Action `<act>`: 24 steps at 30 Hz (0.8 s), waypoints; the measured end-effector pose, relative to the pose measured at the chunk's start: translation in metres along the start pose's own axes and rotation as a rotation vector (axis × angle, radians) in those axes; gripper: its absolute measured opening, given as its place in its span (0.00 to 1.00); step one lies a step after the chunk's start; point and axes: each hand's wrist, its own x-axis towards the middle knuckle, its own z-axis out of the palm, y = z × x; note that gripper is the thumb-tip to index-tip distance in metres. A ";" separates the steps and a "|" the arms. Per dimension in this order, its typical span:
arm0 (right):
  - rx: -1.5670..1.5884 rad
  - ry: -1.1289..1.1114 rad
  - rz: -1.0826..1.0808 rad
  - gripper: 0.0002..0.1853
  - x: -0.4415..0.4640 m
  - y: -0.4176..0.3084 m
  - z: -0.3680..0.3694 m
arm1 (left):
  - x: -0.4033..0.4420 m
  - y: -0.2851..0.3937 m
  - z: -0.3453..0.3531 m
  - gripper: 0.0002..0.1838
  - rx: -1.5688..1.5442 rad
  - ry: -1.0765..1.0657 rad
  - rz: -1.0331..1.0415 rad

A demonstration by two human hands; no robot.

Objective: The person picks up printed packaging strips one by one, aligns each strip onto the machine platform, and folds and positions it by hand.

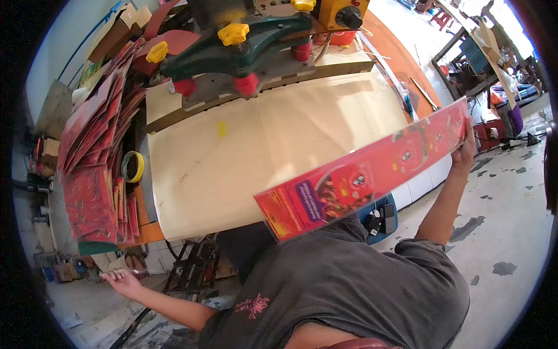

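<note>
My right hand [465, 146] grips the far right end of a long red printed sheet [381, 160]. The sheet looks glossy, with food pictures and a purple panel at its left end. It is held up at a slant above the near right part of the press bed, covered in cream board [232, 151]. Out to the left, below the table's edge, my left hand [123, 284] is held away from everything, with its fingers apart. A small dark reddish shape beside its wrist is too unclear to name.
A green press head [232, 52] with yellow knobs stands over the back of the bed. Piled red printed sheets [90, 198] lie on the left, beside a yellow tape roll [133, 167]. A yellow control box [343, 14] sits at the back. A blue stool [386, 224] is below right.
</note>
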 end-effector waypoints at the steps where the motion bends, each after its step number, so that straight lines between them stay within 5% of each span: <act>1: 0.003 -0.031 0.025 0.19 0.001 0.003 0.005 | -0.015 -0.006 0.023 0.13 0.161 -0.070 0.011; 2: 0.006 -0.062 0.048 0.18 0.003 0.006 0.009 | -0.038 -0.013 0.066 0.13 0.157 -0.074 0.008; 4: -0.020 -0.040 0.007 0.17 0.004 0.014 0.024 | -0.085 -0.027 0.154 0.22 0.796 0.036 0.215; 5: -0.042 -0.058 -0.017 0.17 0.000 0.017 0.040 | -0.095 -0.033 0.167 0.29 0.875 0.047 0.252; 8: -0.092 -0.042 -0.056 0.17 -0.008 0.032 0.083 | -0.111 -0.048 0.200 0.26 0.929 0.082 0.393; 13: -0.153 -0.118 -0.036 0.15 -0.032 0.053 0.156 | -0.166 -0.083 0.272 0.17 0.947 -0.491 0.197; 17: -0.234 -0.276 -0.061 0.15 -0.061 0.064 0.213 | -0.224 -0.114 0.340 0.20 0.915 -1.041 0.151; 22: -0.348 -0.412 -0.013 0.16 -0.092 0.075 0.257 | -0.264 -0.141 0.397 0.27 0.832 -1.287 -0.015; 24: -0.310 -0.423 0.020 0.16 -0.102 0.072 0.271 | -0.272 -0.151 0.407 0.28 0.754 -1.351 -0.319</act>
